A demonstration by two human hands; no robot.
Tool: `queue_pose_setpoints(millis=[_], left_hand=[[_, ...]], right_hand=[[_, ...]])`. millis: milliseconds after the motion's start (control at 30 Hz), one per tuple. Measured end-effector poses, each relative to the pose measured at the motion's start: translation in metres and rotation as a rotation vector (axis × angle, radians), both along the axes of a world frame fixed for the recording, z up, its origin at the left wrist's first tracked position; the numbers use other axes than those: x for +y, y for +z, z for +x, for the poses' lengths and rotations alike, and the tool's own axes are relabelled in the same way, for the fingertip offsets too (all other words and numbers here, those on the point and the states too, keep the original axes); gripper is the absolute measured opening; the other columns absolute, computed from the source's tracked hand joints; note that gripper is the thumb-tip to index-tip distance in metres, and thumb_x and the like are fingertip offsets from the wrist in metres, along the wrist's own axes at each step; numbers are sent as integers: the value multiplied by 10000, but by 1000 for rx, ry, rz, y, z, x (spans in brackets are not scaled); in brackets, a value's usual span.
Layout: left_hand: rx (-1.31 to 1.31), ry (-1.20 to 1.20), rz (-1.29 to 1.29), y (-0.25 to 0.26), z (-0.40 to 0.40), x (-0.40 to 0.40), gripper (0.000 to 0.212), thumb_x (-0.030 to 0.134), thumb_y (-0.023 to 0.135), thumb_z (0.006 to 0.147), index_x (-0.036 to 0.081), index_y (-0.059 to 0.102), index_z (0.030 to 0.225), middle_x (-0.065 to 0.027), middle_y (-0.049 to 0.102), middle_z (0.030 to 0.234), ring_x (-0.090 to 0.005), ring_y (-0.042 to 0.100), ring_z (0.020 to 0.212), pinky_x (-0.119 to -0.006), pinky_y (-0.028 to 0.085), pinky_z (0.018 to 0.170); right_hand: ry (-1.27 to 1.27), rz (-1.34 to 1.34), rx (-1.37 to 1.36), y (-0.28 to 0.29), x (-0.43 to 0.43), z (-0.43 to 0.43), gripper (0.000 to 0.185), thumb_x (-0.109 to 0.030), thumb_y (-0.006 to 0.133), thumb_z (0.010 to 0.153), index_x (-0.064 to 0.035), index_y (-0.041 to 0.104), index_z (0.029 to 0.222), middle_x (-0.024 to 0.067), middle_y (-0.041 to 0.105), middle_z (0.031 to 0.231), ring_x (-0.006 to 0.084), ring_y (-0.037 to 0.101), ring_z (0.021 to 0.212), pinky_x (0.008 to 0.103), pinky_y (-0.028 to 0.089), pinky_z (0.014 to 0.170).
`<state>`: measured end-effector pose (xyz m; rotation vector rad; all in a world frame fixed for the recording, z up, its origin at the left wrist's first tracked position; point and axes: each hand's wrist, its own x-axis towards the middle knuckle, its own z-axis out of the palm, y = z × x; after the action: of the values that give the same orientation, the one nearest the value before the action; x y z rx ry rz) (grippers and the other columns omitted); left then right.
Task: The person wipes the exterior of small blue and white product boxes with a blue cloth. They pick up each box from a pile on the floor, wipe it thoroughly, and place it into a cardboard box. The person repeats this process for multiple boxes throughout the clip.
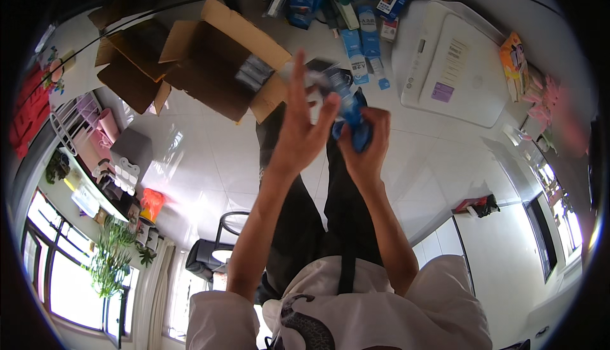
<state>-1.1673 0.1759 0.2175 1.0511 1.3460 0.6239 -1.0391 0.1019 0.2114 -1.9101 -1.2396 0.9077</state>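
My right hand (368,145) is closed around a blue plastic-looking package (353,123), whose upper part is blurred. Just left of it my left hand (305,130) is raised with its fingers spread; a pale blurred piece lies behind its fingertips, and I cannot tell whether the hand touches it. Beyond both hands, blue and white printed boxes (353,52) lie on the floor. To the left stands an open cardboard box (209,68) with clear-wrapped grey packs (255,72) inside.
A white printer (452,68) stands at the right, beside an orange packet (514,66). Another open carton (131,73) is at the upper left. More blue packages (305,2) lie at the top. A grey stool (131,154) and a shelf with plants are farther left.
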Motion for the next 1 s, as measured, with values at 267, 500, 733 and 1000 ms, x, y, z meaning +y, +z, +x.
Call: queue_pose_setpoints(millis=[267, 500, 733, 1000], left_hand=[[-813, 270, -499, 15, 38, 10, 697, 620, 372, 996, 109, 303, 1465, -198, 632, 1076, -241, 688, 825, -329, 573, 708], [-597, 43, -341, 35, 66, -1, 759, 646, 265, 1010, 80, 304, 1515, -148, 604, 1192, -223, 642, 1059, -325, 541, 889], [-598, 264, -265, 30, 55, -9, 752, 608, 314, 1020, 52, 301, 1528, -112, 554, 1249, -170, 607, 1092, -310, 529, 941], [-822, 421, -312, 39, 6, 7, 932, 738, 408, 920, -43, 384, 1426, -163, 582, 1110, -252, 636, 930, -385, 535, 762]], right_hand=[[-28, 273, 285, 67, -6, 52, 325, -139, 706, 830, -4, 536, 1072, 152, 565, 963, 259, 570, 876, 355, 490, 775], [-171, 475, 145, 84, 62, 78, 291, -240, 684, 907, -45, 492, 1007, 103, 529, 970, 193, 551, 865, 327, 460, 770], [364, 66, 255, 96, 46, 47, 479, -57, 804, 671, -40, 538, 1070, 149, 534, 1058, 334, 569, 1019, 415, 459, 862], [203, 24, 997, 94, -10, 60, 327, -62, 753, 804, -13, 532, 1039, 128, 575, 940, 223, 616, 848, 326, 490, 748]])
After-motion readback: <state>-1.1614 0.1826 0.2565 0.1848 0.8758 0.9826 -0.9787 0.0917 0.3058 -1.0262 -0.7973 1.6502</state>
